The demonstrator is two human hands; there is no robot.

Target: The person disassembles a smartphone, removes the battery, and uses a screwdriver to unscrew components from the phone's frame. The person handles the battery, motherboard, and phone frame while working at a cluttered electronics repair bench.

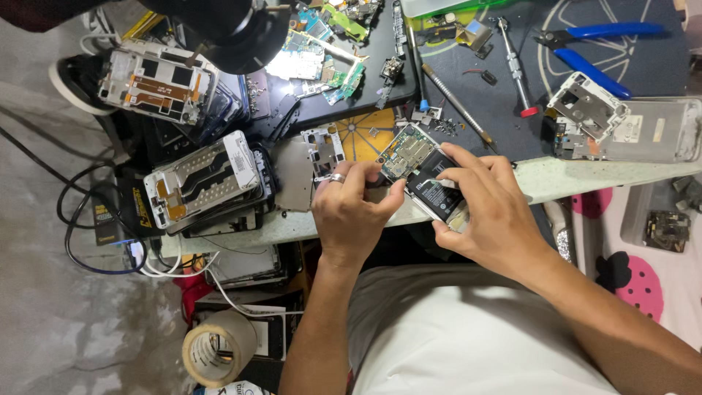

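An opened phone with a bare circuit board and a black battery lies tilted at the near edge of the workbench. My left hand, a ring on one finger, grips its left side with the thumb pressed against the edge. On the phone's right side my right hand wraps around it, its fingertips resting on the battery. Both hands hold the same phone just above the bench edge.
Stacks of stripped phone frames lie at the left. Loose circuit boards, a screwdriver, blue-handled pliers and another opened phone sit on the dark mat. A tape roll and cables lie below.
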